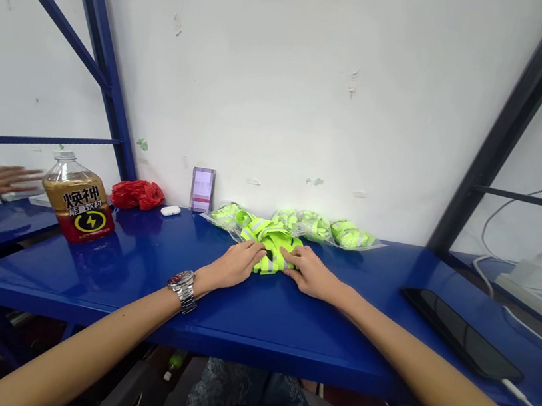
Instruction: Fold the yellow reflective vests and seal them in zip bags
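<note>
And there it was, the blue surface (140, 272), running wide from its left end to its right. Over the front edge came two bare arms, and between them, at the middle and closer to the back edge, lay the yellow-green cloth (270, 240) with silver bands, bunched up. The left hand (236, 264) had its grip pinched on the cloth's left side; the right hand (310, 272) had its grip pinched on the right, thumb below the fingers. Neither was nearer: the cloth lay squarely between, its length slanting from the back left towards the front edge.

Near the left end stood a big bottle (80, 203), its label shouting 焕神, with smaller characters below, 饮料 among them, and a lightning bolt. Beyond that end, another person's hand (12, 181), fingers stretched!

Towards the right front corner, a black phone (461, 334), dark, a cable plugged in. Along the back edge: clear bags (350, 234) of similar cloth, no writing legible; a crumpled red bag (137, 195); an upright screen (202, 190), contents blurred. Smallest of all, a white case (170, 210) between those last two.
</note>
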Tool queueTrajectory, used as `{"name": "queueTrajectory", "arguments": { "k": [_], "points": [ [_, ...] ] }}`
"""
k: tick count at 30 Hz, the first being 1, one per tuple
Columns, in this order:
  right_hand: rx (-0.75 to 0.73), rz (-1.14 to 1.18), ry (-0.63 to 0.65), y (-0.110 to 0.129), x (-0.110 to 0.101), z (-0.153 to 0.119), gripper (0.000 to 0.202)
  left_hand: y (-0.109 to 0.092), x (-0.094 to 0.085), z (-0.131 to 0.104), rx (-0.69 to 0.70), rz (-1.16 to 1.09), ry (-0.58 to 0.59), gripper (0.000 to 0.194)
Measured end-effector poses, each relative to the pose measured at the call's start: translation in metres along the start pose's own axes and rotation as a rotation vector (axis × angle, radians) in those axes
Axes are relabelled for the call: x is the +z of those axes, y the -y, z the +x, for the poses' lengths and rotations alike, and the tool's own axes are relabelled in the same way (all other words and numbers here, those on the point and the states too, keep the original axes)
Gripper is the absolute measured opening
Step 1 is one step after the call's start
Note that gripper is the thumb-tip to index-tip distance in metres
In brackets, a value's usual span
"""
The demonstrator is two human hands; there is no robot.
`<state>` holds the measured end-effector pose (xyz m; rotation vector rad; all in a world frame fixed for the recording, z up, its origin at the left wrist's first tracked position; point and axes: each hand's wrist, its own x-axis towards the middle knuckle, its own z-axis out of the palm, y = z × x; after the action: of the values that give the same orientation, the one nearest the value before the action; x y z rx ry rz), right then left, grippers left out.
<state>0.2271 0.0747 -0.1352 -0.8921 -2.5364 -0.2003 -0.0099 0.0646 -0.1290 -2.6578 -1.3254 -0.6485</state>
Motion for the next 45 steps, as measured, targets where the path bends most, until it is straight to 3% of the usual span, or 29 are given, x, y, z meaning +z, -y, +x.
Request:
{"name": "queueTrajectory", "arguments": {
  "k": [3, 7, 14, 17, 20, 28, 31, 37, 41, 45],
  "points": [
    [-0.054, 0.063, 0.024, -0.005, -0.001, 0.006, 0.034, -0.003, -0.005, -0.003, 0.015, -0.067, 0.025, 0.045],
    [-0.089, 0.056, 0.049, -0.004, -0.004, 0.008, 0.030, -0.003, -0.009, -0.007, 0.077, -0.043, 0.079, 0.066],
    [-0.124, 0.094, 0.031, -0.007, 0.001, 0.008, 0.035, -0.005, -0.004, -0.005, 0.179, 0.088, 0.083, 0.044],
    [-0.094, 0.081, 0.038, -0.012, 0.004, 0.011, 0.041, -0.008, -0.003, -0.002, 0.182, 0.121, 0.096, 0.041],
    [-0.044, 0.053, 0.031, -0.015, 0.003, 0.013, 0.033, -0.015, -0.005, 0.000, 0.142, 0.112, 0.120, 0.034],
    [0.122, 0.223, 0.059, -0.002, -0.025, -0.001, 0.017, -0.035, -0.016, 0.004, 0.031, -0.051, 0.167, 0.021],
    [0.160, 0.298, 0.127, 0.001, -0.033, 0.003, 0.006, -0.034, -0.017, 0.009, 0.008, -0.138, 0.175, 0.027],
    [0.193, 0.578, 0.383, -0.008, -0.037, 0.025, 0.020, -0.024, -0.008, 0.019, -0.070, -0.066, 0.208, 0.027],
    [0.285, 0.472, 0.549, -0.016, -0.036, 0.042, 0.026, -0.020, -0.003, 0.014, -0.074, -0.070, 0.122, 0.019],
    [0.333, 0.273, 0.607, -0.013, -0.041, 0.050, 0.017, -0.025, -0.002, 0.009, 0.107, 0.009, 0.046, 0.042]
  ]
}}
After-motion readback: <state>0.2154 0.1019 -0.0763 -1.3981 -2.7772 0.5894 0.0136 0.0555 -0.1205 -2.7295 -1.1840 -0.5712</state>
